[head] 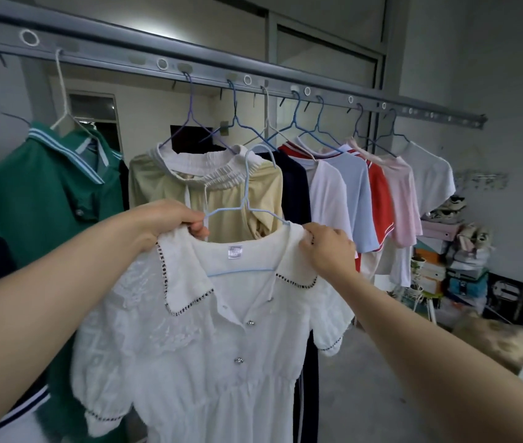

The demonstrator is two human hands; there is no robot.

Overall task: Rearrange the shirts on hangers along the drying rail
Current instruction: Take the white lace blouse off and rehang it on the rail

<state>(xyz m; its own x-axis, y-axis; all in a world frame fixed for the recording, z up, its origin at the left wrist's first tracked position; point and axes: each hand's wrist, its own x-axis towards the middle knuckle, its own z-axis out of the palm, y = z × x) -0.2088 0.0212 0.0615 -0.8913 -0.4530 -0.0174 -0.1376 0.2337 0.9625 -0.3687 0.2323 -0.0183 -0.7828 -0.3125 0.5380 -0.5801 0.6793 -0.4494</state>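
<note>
White blouse [209,346] on a pale blue hanger [245,193], held up in front of the drying rail [285,81] and well below it, hook free (not caught on the rail). Hangs before a beige garment [164,187], with a green shirt [39,199] to the left and a packed row of shirts [346,193] to the right: navy, white, light blue, red, pink, white, all on wire hangers hooked to the rail. Left hand [170,223] curled tight on the blouse at its left-side shoulder, by the hanger's end. Right hand [327,247] pinching the fabric at the other shoulder, fingers bent. Stacked boxes and shoes [445,251] by the far wall at the right.
</note>
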